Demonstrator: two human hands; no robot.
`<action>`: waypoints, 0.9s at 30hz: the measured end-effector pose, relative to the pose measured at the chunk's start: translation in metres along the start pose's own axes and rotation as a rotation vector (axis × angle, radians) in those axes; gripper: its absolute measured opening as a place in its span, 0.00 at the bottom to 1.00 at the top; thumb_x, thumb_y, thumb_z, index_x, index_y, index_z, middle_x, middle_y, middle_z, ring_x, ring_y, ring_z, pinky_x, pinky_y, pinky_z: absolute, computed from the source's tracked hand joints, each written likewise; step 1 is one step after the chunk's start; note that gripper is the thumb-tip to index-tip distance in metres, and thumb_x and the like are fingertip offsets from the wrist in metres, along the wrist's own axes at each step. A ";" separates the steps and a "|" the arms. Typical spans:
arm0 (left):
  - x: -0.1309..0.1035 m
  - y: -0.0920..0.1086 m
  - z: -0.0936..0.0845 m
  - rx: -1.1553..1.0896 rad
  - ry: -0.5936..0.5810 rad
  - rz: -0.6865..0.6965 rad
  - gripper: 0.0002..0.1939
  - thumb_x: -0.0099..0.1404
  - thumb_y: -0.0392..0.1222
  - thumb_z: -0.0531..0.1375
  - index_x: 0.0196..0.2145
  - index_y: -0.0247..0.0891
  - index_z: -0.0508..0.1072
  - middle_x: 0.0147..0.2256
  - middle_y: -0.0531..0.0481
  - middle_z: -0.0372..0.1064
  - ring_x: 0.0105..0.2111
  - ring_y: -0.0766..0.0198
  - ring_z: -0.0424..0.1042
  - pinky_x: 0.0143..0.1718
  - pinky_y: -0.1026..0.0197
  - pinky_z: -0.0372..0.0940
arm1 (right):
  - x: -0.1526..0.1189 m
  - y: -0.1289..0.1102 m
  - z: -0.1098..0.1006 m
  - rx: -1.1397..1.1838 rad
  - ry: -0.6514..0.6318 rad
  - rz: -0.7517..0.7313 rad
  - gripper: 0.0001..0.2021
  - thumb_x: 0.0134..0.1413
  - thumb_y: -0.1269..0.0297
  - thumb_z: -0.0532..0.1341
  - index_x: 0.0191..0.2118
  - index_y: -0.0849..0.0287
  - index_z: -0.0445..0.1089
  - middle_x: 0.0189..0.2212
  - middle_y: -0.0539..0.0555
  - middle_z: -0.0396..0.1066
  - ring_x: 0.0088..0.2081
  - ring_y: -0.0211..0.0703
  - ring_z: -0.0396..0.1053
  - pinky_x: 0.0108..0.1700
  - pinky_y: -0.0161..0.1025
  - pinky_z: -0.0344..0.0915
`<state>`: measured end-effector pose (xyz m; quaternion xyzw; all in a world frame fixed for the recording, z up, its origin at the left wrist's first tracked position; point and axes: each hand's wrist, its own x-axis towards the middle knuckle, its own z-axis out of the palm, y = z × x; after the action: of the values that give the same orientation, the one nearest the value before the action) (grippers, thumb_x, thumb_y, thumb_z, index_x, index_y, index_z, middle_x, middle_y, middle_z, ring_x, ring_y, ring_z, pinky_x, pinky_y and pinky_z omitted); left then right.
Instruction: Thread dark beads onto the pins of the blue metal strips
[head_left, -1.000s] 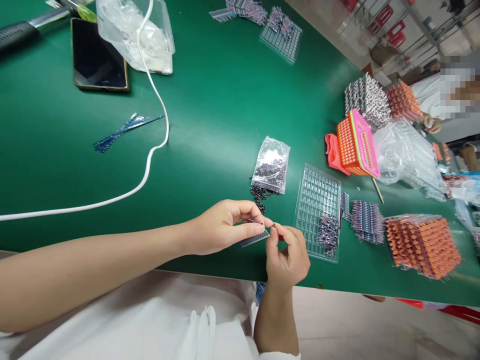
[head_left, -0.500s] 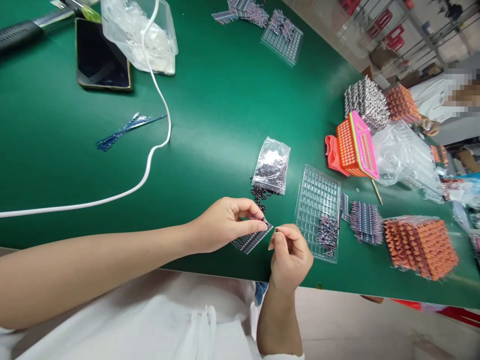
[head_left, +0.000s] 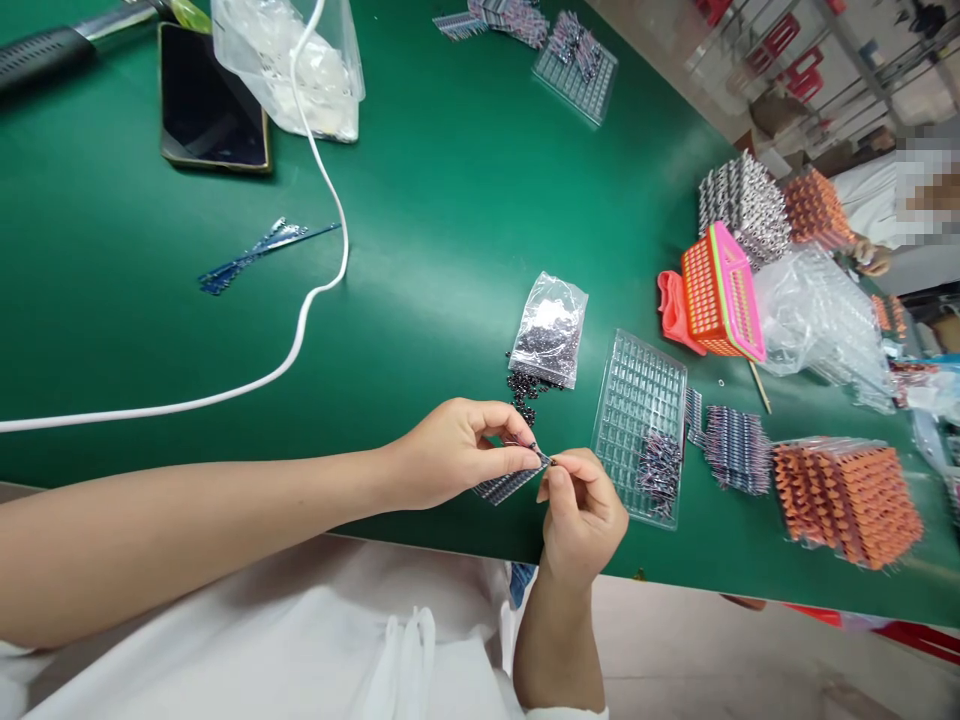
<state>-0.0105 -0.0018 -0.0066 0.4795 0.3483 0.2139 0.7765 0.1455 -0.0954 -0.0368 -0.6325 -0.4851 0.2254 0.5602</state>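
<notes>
My left hand (head_left: 442,458) pinches a small dark panel (head_left: 510,486), ribbed with rows of fine parts, between thumb and index finger near its right corner. Close on the right, my right hand (head_left: 586,515) has thumb and forefinger pressed around a tiny dark bead-like part (head_left: 553,462). That part is at the panel's corner; whether it is seated there I cannot tell. Behind the hands lies a clear plastic bag (head_left: 551,322) of small dark parts, with loose dark parts (head_left: 526,390) spilled at its mouth. A clear compartment tray (head_left: 637,390) stands beside my right hand, a heap of thin wired pieces (head_left: 660,470) in it.
Rightward are stacked wired panels (head_left: 736,448), a stack of orange pieces (head_left: 847,500) and a pink-orange basket (head_left: 724,295). A white cable (head_left: 304,320) crosses the left, near blue strips (head_left: 259,255), a phone (head_left: 214,105) and a plastic tub (head_left: 292,75). A co-worker's hand (head_left: 871,257) shows far right.
My hands have come together, so the small dark part now meets the panel's corner. The panel is tilted flatter. The whole view has shifted slightly.
</notes>
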 end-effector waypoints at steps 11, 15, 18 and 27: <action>-0.001 0.003 0.000 0.033 0.011 -0.006 0.10 0.59 0.46 0.67 0.31 0.36 0.75 0.31 0.51 0.74 0.30 0.65 0.71 0.30 0.64 0.67 | 0.000 0.001 -0.001 0.027 -0.004 0.012 0.03 0.58 0.66 0.63 0.34 0.58 0.73 0.26 0.49 0.66 0.24 0.34 0.64 0.23 0.33 0.60; -0.001 0.003 0.000 0.050 -0.003 0.000 0.10 0.59 0.46 0.66 0.32 0.37 0.76 0.29 0.52 0.73 0.27 0.65 0.71 0.28 0.64 0.66 | 0.000 0.001 -0.002 0.015 -0.018 0.030 0.04 0.59 0.65 0.63 0.34 0.59 0.73 0.26 0.49 0.66 0.23 0.34 0.64 0.23 0.33 0.60; -0.001 0.003 -0.001 0.073 -0.019 0.015 0.09 0.60 0.46 0.66 0.32 0.37 0.76 0.27 0.53 0.73 0.25 0.66 0.70 0.27 0.65 0.65 | 0.000 0.001 -0.004 0.028 -0.047 0.060 0.04 0.59 0.64 0.63 0.34 0.58 0.72 0.26 0.48 0.66 0.22 0.33 0.63 0.22 0.33 0.60; -0.001 0.002 -0.002 0.102 -0.015 0.024 0.10 0.59 0.46 0.66 0.32 0.36 0.75 0.26 0.54 0.70 0.25 0.68 0.66 0.25 0.66 0.63 | 0.001 0.003 -0.006 0.167 -0.097 0.106 0.01 0.59 0.68 0.64 0.36 0.56 0.74 0.27 0.47 0.67 0.22 0.31 0.63 0.22 0.31 0.59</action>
<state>-0.0126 -0.0005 -0.0051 0.5241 0.3470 0.2016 0.7511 0.1521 -0.0974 -0.0373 -0.5968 -0.4572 0.3248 0.5738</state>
